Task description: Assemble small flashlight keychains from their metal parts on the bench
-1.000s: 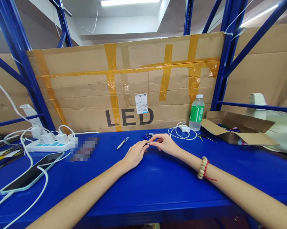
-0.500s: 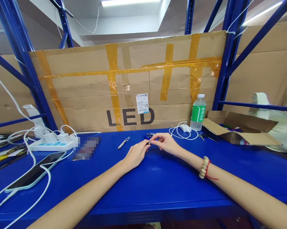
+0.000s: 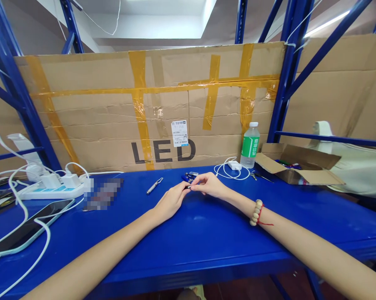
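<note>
My left hand and my right hand meet over the middle of the blue tabletop. Between their fingertips sits a small dark metallic piece, too small and too covered to name. Both hands pinch it, the left from the left side, the right from the other. Just behind the fingers lie blue-and-metal small items, partly hidden by my right hand. To the left of my left hand rests a slim silver tool with a clip loop.
A bottle with a green label, a coiled white cable with charger and an open cardboard box stand at the right. At the left are a power strip and a phone with trailing cables. Cardboard walls the back.
The view has shifted, so everything sits slightly further left. More of the blue-and-metal items shows behind the fingers. Both hands keep their pinch on the small piece.
</note>
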Action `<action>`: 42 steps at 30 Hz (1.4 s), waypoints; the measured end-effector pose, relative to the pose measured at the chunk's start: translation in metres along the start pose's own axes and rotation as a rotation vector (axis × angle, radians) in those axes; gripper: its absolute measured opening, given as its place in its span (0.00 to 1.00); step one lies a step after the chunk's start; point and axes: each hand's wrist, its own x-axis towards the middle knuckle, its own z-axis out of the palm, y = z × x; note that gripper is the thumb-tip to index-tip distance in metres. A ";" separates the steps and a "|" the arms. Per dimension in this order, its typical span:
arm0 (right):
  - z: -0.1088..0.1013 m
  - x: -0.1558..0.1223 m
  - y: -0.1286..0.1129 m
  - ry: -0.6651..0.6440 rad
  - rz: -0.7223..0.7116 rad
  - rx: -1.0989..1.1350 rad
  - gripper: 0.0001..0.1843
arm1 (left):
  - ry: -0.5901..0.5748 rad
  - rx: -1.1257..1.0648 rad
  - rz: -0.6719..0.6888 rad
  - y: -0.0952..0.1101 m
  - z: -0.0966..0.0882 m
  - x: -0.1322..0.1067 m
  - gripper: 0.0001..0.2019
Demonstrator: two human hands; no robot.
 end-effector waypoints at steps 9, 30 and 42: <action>-0.002 0.000 0.001 -0.014 0.029 -0.030 0.17 | -0.008 0.040 0.026 -0.001 0.001 -0.001 0.11; -0.006 -0.004 0.002 0.136 -0.412 -0.485 0.11 | 0.073 0.046 -0.088 -0.002 0.002 0.002 0.11; -0.010 -0.007 0.002 0.013 -0.546 -0.551 0.12 | -0.085 -0.060 -0.027 -0.009 0.002 0.000 0.11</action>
